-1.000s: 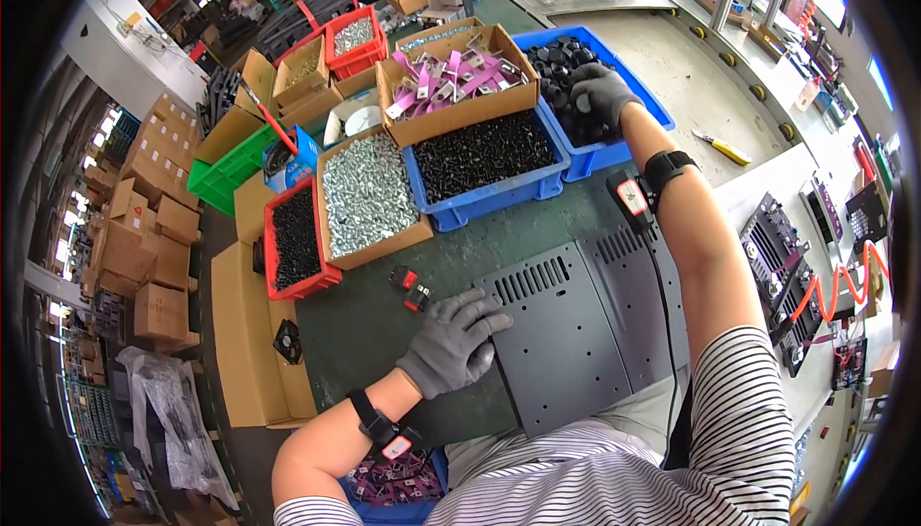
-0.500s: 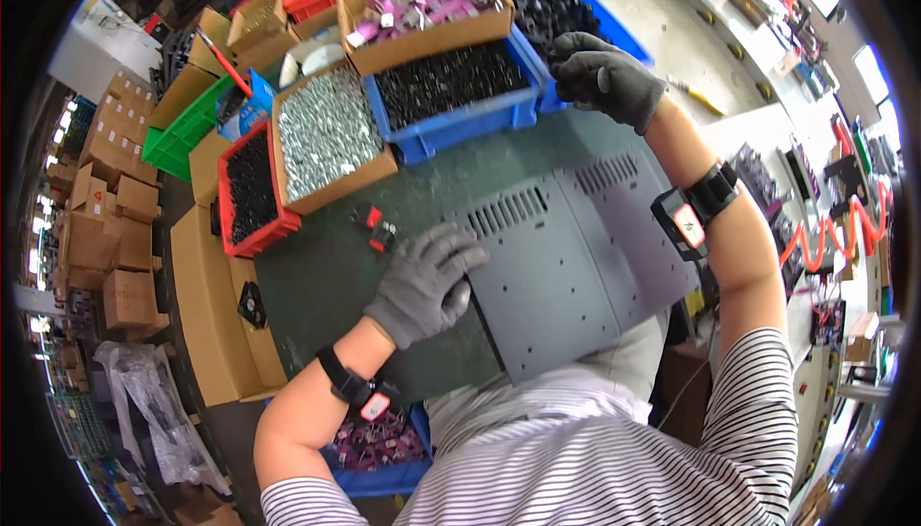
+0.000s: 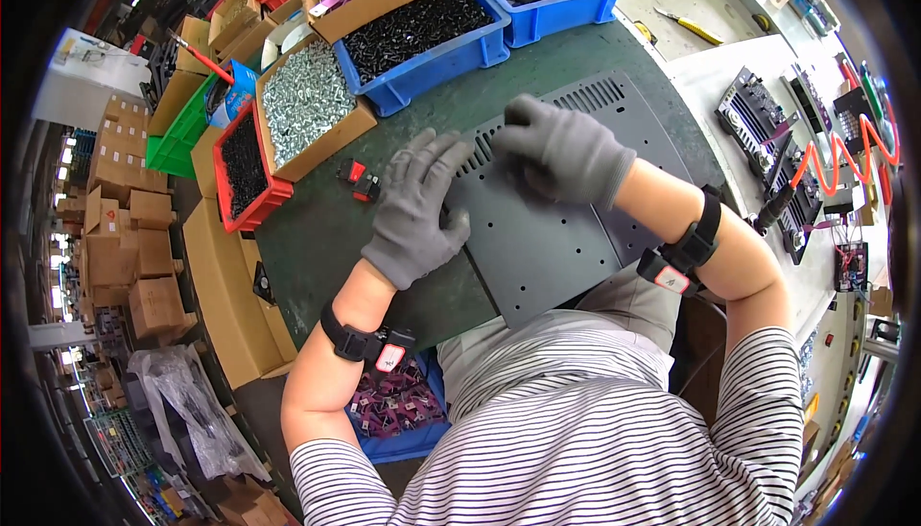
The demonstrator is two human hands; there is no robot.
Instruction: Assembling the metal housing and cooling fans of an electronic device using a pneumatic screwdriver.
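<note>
A dark grey metal sheet panel (image 3: 537, 248) with rows of vent slots and small holes lies on the green table top (image 3: 422, 315), near my body. My left hand (image 3: 417, 209), in a grey glove, rests along the panel's left edge with fingers stretched out. Above the panel's upper middle, by the slots, is my gloved right hand (image 3: 571, 152). Its fingers are curled together and slightly blurred; whatever they hold is hidden. Small red-and-black parts (image 3: 358, 182) lie left of my left hand.
Beyond the panel stand a blue bin (image 3: 566, 22) of black round parts and another blue bin (image 3: 432, 75) of small black pieces. A cardboard box (image 3: 331, 147) of silver hardware and a red bin (image 3: 266, 204) sit left. A yellow knife (image 3: 689, 24) lies far right.
My right hand has come back from the bin of black round parts to above the panel. My left hand stays at the panel's left edge, its fingers straighter.
</note>
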